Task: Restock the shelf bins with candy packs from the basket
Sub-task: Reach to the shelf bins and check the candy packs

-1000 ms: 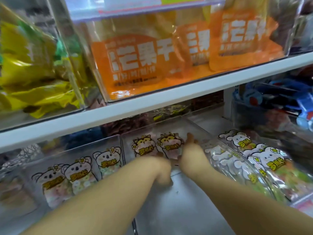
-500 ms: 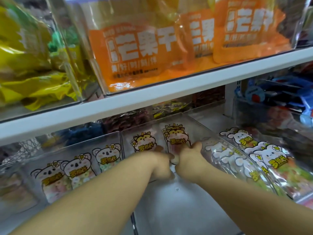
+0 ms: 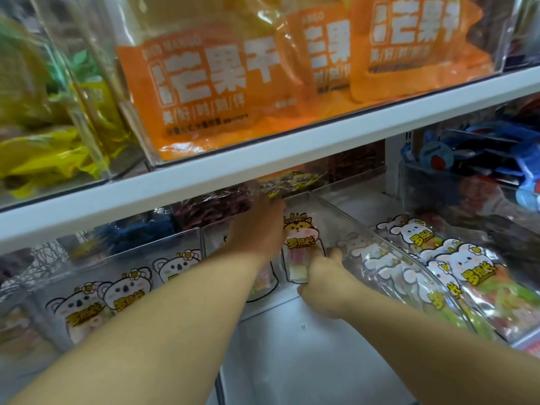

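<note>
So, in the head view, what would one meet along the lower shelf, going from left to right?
koala candy packs → left hand → hamster candy pack → white bear candy packs

We find bare floor in the middle bin (image 3: 292, 355), blocked behind by standing packs (image 3: 301, 241), overhead by the shelf (image 3: 263, 160).

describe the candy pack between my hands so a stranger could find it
Under the white shelf board, look in the middle clear bin. The candy pack stands upright there, its orange animal face unlike the grey koala packs left and white animal packs right.
</note>
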`<state>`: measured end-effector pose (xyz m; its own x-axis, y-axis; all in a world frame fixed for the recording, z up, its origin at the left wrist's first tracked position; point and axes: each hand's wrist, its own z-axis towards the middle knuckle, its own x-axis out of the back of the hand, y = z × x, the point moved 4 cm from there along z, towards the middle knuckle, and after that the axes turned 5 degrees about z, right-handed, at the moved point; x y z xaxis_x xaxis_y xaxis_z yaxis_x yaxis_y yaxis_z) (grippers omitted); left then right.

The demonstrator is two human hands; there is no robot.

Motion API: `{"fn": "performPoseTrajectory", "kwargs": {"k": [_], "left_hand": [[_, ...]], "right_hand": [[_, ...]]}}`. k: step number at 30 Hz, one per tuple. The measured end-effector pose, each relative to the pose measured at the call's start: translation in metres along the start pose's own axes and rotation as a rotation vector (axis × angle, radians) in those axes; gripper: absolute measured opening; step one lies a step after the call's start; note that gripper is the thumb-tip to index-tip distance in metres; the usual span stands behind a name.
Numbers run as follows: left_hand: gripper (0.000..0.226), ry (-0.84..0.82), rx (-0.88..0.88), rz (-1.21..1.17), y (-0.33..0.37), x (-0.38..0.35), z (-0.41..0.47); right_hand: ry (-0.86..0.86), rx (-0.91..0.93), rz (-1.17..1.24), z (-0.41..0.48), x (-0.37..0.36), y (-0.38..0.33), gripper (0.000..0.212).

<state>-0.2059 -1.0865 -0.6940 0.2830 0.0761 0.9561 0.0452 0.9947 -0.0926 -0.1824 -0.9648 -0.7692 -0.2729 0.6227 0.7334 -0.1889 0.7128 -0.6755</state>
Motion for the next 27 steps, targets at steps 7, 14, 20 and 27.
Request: {"fn": "performPoseTrajectory", "kwargs": {"k": [7, 14, 20, 27], "left_hand": [[0.011, 0.083, 0.046, 0.055, -0.006, -0.007, 0.005], [0.034, 0.029, 0.052, -0.124, -0.01, -0.01, 0.003], [0.033, 0.002, 0.003, 0.006, 0.003, 0.007, -0.009], [0.042, -0.57, -0.12, 0.254, 0.022, -0.023, -0.021]], "right_hand": [[-0.064, 0.005, -0.031, 0.008, -0.002, 0.0, 0.069], [-0.078, -0.019, -0.121, 0.017, 0.003, 0.002, 0.076], [-0.129, 0.091, -0.218, 0.02, 0.009, 0.001, 0.077], [-0.196, 0.047, -0.36, 0.025, 0.005, 0.0, 0.086]]}}
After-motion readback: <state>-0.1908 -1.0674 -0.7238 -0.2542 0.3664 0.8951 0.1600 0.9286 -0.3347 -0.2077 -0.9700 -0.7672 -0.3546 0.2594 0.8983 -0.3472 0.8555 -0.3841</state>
